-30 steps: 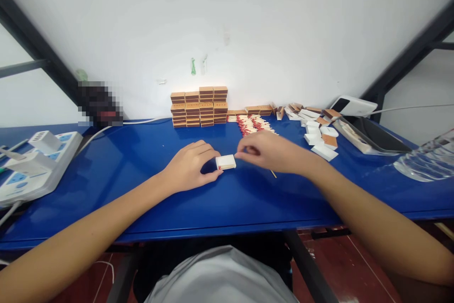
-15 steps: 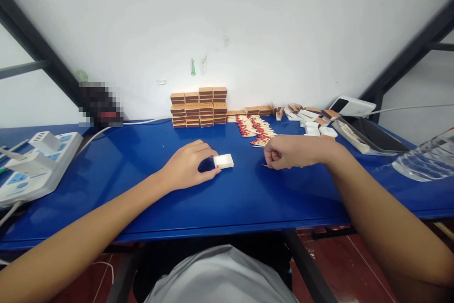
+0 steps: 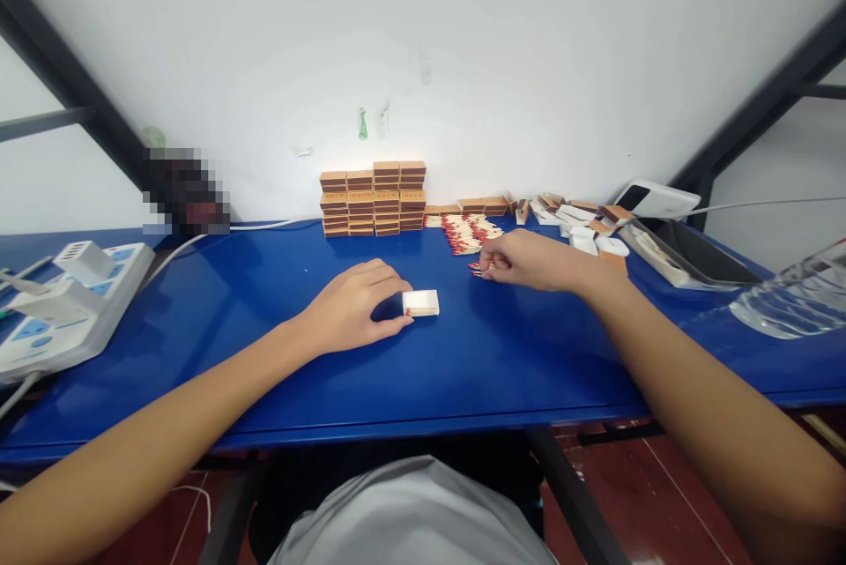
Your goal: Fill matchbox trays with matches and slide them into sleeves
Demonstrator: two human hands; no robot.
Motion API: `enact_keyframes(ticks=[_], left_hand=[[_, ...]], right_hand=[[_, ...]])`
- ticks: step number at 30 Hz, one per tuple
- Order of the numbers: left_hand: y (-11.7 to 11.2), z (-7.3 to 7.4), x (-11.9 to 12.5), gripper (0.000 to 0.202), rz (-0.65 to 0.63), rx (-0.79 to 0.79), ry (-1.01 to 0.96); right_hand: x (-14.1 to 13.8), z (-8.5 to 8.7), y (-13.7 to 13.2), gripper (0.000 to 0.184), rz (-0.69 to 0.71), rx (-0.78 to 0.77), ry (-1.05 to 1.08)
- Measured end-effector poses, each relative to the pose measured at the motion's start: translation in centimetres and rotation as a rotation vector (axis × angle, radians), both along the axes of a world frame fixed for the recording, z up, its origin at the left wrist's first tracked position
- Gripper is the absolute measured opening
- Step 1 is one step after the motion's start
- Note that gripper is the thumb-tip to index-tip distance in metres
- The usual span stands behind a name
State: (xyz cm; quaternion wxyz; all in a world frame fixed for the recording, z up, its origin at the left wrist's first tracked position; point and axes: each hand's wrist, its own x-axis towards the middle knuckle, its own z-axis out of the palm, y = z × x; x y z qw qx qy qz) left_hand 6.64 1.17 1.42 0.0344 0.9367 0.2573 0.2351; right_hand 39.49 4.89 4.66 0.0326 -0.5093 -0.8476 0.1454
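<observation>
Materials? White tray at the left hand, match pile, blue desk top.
White tray: probably matte card; thin, flat walls. 
Match pile: likely bare wood; pale, straight sticks, red tips. 
Blue desk top: smooth, glossy, with soft reflections; painted metal or laminate, can't tell which.

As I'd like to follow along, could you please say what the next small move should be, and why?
Perhaps the right hand should pinch one from the small bunch of matches for the tray: that hand is at the bunch, and the tray, held by the left hand, has sticks along one side but much white bottom showing.
</observation>
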Motion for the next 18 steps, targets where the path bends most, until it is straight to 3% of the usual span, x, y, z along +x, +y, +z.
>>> enact_keyframes(ticks=[7, 10, 15, 18], left_hand=[[0.0, -0.1, 0.1, 0.021, 0.004, -0.021, 0.003], [-0.1, -0.2, 0.3, 0.021, 0.030, -0.034, -0.019], [-0.2, -0.3, 0.7, 0.022, 0.056, -0.017, -0.035], [-0.2, -0.4, 0.8, 0.021, 0.058, -0.013, -0.033]], right_hand=[[0.2, -0.4, 0.3, 0.012, -0.014, -0.047, -0.006], [-0.4, -0.1, -0.2, 0.017, 0.045, -0.027, 0.082], [-3.9, 0.3, -2.4, 0.024, 0.175, 0.027, 0.322], [-6.2, -0.4, -3.5, 0.017, 0.204, 0.083, 0.302]])
